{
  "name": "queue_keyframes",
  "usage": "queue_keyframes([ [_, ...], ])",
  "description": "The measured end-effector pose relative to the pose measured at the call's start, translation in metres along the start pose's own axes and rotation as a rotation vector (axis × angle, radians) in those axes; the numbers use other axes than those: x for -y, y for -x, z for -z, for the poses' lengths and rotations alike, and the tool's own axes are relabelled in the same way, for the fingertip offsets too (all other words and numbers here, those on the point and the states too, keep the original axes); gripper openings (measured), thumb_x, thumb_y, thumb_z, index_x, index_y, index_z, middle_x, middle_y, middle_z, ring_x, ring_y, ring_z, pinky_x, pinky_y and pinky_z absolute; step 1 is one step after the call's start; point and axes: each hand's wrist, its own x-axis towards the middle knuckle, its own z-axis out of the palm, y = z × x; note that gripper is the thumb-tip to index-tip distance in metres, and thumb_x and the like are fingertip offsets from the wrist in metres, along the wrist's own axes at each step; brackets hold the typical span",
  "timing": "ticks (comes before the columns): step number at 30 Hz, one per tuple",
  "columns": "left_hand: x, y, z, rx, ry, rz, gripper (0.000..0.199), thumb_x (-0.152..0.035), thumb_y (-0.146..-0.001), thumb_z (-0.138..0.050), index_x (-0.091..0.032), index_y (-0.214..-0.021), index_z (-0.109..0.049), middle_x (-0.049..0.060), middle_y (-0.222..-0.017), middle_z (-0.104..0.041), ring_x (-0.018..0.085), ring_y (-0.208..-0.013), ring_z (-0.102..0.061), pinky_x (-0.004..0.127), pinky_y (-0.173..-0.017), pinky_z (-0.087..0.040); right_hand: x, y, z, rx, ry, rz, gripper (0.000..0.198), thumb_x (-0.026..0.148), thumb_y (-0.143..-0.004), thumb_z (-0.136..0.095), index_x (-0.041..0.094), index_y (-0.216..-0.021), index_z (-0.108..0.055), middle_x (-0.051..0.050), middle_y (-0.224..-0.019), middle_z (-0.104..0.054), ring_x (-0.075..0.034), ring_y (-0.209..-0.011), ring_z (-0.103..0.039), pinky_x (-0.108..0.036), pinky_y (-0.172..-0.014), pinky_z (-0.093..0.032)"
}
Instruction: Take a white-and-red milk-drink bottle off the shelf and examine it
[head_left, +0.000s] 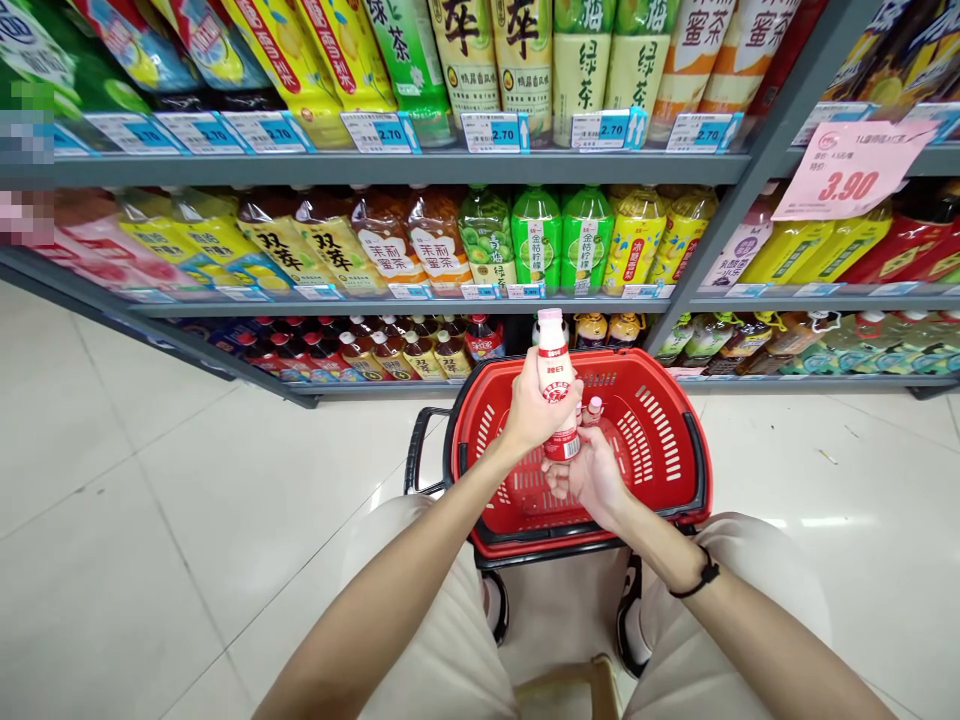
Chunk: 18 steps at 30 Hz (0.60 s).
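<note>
My left hand point(531, 408) is wrapped round a white and red drink bottle point(556, 385) with a pink cap, held upright and tilted slightly. Just below and to the right, my right hand point(598, 478) is by the bottle's base, palm up with its fingers apart and partly curled; whether it touches the bottle is hard to tell. Both hands are over a red shopping basket point(679, 415) with black trim, which stands on the floor between my legs. Inside it, partly hidden by my hands, is a smaller-looking pink-capped bottle point(593, 410).
Grey shelves point(420, 172) full of bottled drinks rise in front, with price tags along their edges. A pink price sign point(851, 170) hangs at the right. The basket's black handle point(414, 455) sticks out left. A stool point(600, 685) is partly visible below me.
</note>
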Motion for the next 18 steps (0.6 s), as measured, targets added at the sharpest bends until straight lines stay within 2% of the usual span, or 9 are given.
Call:
queue_keyframes([
  [5,-0.0010,0.0001,-0.0002,0.006,0.014,0.006,0.033,-0.029,-0.084,-0.076,-0.020,-0.106,-0.053,0.004,-0.094,-0.073,0.016,-0.073,-0.067,0.029,-0.067,-0.055,-0.0025,-0.0017,0.0026,0.020,0.006,0.021,0.036,0.049,-0.093,-0.045,0.018,-0.100,-0.063,-0.009,-0.071,-0.069,-0.022,-0.055,-0.059,-0.027,-0.045,-0.035],
  [18,-0.0011,0.0004,0.0003,0.010,0.017,0.019,0.033,-0.028,-0.083,-0.076,-0.020,-0.106,-0.053,0.004,-0.092,-0.073,0.015,-0.071,-0.068,0.029,-0.066,-0.055,-0.0023,-0.0016,0.0045,0.029,0.021,0.007,0.037,0.049,-0.094,-0.044,0.018,-0.102,-0.064,-0.009,-0.072,-0.069,-0.022,-0.056,-0.060,-0.028,-0.045,-0.035],
])
